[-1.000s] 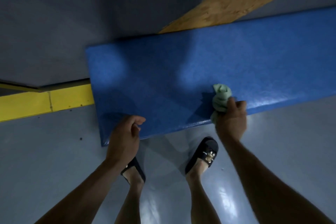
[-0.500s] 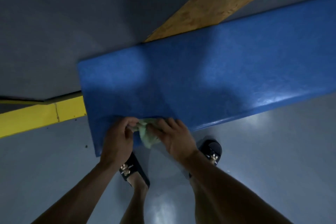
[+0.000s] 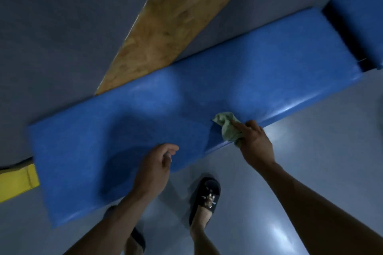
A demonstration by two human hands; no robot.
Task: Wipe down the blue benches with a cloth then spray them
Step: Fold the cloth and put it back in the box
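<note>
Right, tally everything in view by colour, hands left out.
Blue: 2, the long padded blue bench and a second blue bench
Green: 1, crumpled green cloth
Black: 2, black slide sandals
Yellow: 1, yellow floor strip
Brown: 1, wooden board
Total: 7

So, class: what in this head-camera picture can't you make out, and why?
- Left foot: mostly hidden behind the left forearm.
- Second bench: cut off by the right edge.
- Cloth: partly covered by the right hand.
- Spray bottle: not in view.
- Bench wetness: too blurred.

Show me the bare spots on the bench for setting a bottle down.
Bare: the bench top from the cloth to its far right end, and the left end beyond the left hand. Crowded: the near edge, around both hands; the right hand grips the cloth.
</note>
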